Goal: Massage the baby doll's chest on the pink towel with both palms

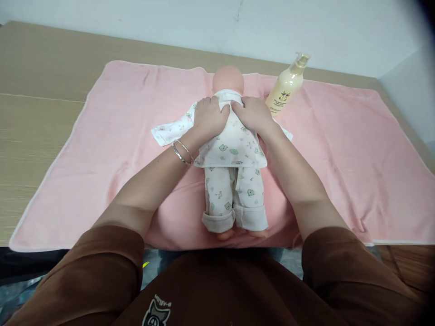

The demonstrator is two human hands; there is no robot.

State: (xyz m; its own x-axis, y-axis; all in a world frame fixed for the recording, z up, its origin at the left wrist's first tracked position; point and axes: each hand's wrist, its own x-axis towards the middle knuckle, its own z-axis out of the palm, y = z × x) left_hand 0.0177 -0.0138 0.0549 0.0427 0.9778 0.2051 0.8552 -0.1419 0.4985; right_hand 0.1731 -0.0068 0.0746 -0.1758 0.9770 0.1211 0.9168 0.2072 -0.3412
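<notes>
A baby doll [228, 79] lies on a pink blanket [122, 104], its bald head away from me and its bare feet toward me. Its face does not show. It wears a white printed shirt [231, 147] and matching trousers [219, 192] with turned-up cuffs. My left hand [211, 115] rests open on the left side of the shirt's upper part, just below the doll's head. On the right side, my right hand [253, 114] lies open on the shirt too. The two thumbs point toward each other with a narrow gap between them. One sleeve spreads out to the left.
A pale yellow pump bottle [284, 88] is on the blanket right of the doll's head. Under the blanket is a wooden table [47, 63], with a white wall [170, 27] behind it. The table's near edge runs close to my body.
</notes>
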